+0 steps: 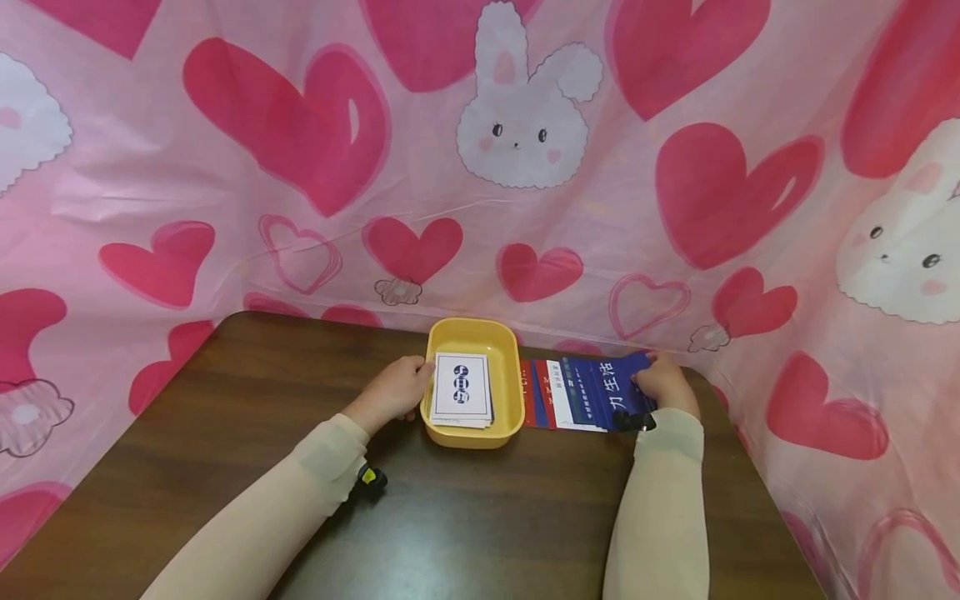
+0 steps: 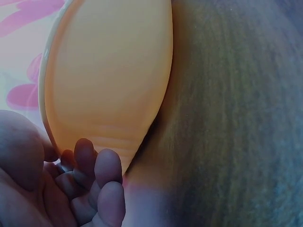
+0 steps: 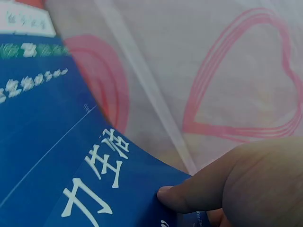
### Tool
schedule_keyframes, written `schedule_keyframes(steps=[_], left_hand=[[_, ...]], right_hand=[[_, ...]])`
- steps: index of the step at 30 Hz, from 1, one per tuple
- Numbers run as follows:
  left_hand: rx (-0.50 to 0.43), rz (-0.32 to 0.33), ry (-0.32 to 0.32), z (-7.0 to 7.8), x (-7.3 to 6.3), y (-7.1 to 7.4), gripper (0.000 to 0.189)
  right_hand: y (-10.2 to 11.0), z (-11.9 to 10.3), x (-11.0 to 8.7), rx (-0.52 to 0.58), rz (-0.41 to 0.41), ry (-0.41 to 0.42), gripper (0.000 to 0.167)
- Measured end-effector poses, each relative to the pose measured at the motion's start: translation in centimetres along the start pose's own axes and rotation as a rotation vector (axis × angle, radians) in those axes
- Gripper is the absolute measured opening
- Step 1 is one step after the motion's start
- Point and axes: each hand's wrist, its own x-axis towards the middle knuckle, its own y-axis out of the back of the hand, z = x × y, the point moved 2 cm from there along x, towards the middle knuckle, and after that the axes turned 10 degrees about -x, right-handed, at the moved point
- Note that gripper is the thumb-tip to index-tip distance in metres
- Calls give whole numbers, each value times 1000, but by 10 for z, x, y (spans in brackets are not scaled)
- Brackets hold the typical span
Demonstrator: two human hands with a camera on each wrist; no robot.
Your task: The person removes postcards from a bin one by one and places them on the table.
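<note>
My left hand (image 1: 392,390) grips the left rim of a yellow plastic tub (image 1: 507,379). In the left wrist view its curled fingers lie against the end of the tub's outer wall (image 2: 109,75). Inside the tub lies a stack of white cards (image 1: 480,387), the top one printed with a dark blue design. Right of the tub, an overlapping row of red, white and blue cards (image 1: 561,404) spreads over the table. At the row's right end my right hand (image 1: 667,385) pinches a blue card with white characters (image 3: 71,146), thumb on its upper face.
The brown wooden table (image 1: 465,525) ends at a pink curtain (image 1: 427,192) printed with hearts and rabbits, which hangs behind and along both sides. Dark wrist devices show on the left sleeve (image 1: 262,508) and the right sleeve (image 1: 663,500).
</note>
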Motion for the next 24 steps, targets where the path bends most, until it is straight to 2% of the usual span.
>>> schedule_keyframes(steps=[5,6,14,19,24], left_hand=[[3,2,-3,2,-1,1,39],[8,10,-8,8,-9,2,40],[6,10,-15,6,-8,3,39],[1,10,-8,7,-10,3,39],[0,13,-6,8,-11,2,40]], right_hand=[[-1,5,6,-41,-3,-44,74],[-1,6,6,-35,-4,-51,74],[1,-3,-9,-67,-23,-48,70],[-2,-3,-11,-72,2,-72,57],[-4,-7,-13,-76,50,-58,60]])
